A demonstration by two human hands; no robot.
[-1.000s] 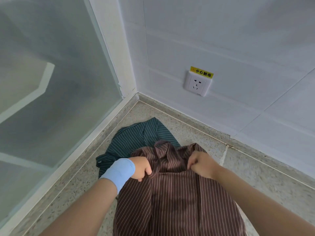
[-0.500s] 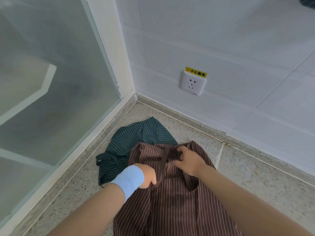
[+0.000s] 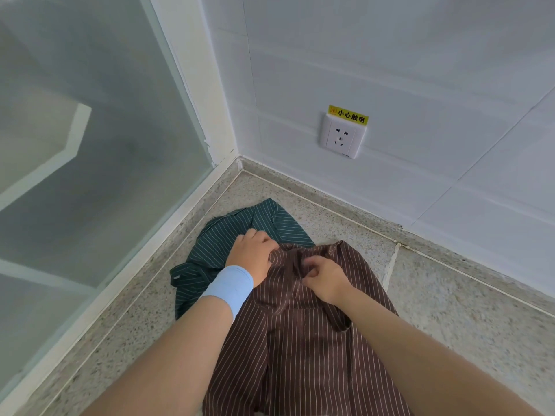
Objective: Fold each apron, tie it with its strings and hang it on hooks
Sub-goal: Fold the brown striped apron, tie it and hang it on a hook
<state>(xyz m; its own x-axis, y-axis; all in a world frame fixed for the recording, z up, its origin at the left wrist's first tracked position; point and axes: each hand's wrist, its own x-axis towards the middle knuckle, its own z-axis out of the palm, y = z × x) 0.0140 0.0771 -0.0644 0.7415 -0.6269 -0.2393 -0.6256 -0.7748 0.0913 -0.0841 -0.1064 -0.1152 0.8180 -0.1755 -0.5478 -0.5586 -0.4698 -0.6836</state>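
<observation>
We take the socket [image 3: 342, 136] on the wall as our marker. The brown apron [image 3: 300, 340] lies on the floor [image 3: 450, 310] below the socket and runs from there toward us, rumpled at its far end. The green apron [image 3: 240, 226] lies below and left of the socket, its near part under the brown one. We judge it is set aside there so that only one cloth is worked at a time.

Our left hand [image 3: 252, 255], above a blue wristband [image 3: 229, 288], sits below-left of the socket at the brown apron's far left edge. Its fingers are curled and grip the bunched cloth, with the knuckles over the green apron. Our right hand [image 3: 326, 277], just below the socket's line, pinches a fold of the same far end between thumb and curled fingers.

Both hands hold the top close together, probably to gather the bib or draw the cloth flat for a first fold. No strings show plainly and no hooks are in view. We judge that folding, tying and hanging all remain to be done for both aprons.
</observation>
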